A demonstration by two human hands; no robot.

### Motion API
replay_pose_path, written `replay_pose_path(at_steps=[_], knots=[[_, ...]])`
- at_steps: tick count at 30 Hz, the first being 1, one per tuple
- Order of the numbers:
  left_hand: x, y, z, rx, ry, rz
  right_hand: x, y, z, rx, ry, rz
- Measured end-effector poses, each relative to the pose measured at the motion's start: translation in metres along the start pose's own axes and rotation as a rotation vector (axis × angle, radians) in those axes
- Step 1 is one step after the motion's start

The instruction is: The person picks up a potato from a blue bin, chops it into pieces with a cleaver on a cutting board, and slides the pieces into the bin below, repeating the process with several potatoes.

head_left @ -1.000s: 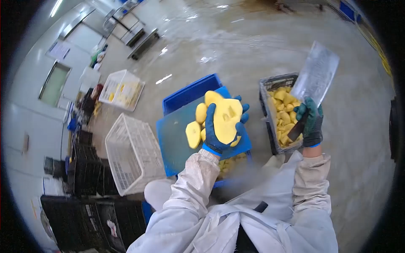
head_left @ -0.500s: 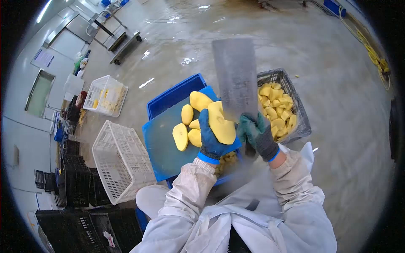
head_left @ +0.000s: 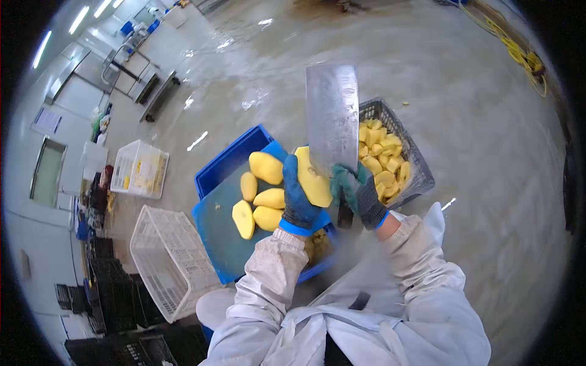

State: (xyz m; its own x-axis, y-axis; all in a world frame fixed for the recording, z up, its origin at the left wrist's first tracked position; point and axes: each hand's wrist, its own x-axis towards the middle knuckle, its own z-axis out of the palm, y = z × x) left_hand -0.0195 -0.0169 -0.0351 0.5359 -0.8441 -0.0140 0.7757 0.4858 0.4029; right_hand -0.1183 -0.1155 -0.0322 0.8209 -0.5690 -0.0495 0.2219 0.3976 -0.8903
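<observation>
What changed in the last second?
Right hand brought the cleaver leftward, from by the crate to the potato in the left hand; blade contact unclear. The potato turned, showing less broad face. Nothing taken up or let go. Loose potatoes stayed on the board.

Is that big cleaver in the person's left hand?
No, the right hand grips the cleaver by its handle, while the left hand holds a peeled potato.
</observation>
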Motion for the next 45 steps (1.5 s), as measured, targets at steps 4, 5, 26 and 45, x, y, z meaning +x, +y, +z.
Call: replay_pose_path(at_steps=[4, 5, 26, 45], knots=[[0.036, -0.003, 0.045, 0.208, 0.117, -0.069, 0.008, -0.033, -0.014, 0.093, 0.081, 0.029], [0.041, -0.005, 0.051, 0.189, 0.105, -0.118, 0.008, -0.041, -0.018, 0.086, 0.100, 0.040], [0.078, -0.022, 0.055, -0.189, -0.118, -0.342, 0.020, -0.088, -0.079, 0.220, 0.329, -0.150], [0.075, -0.023, 0.065, 1.277, -0.333, 0.165, 0.021, -0.060, -0.062, -0.102, 0.058, -0.145]])
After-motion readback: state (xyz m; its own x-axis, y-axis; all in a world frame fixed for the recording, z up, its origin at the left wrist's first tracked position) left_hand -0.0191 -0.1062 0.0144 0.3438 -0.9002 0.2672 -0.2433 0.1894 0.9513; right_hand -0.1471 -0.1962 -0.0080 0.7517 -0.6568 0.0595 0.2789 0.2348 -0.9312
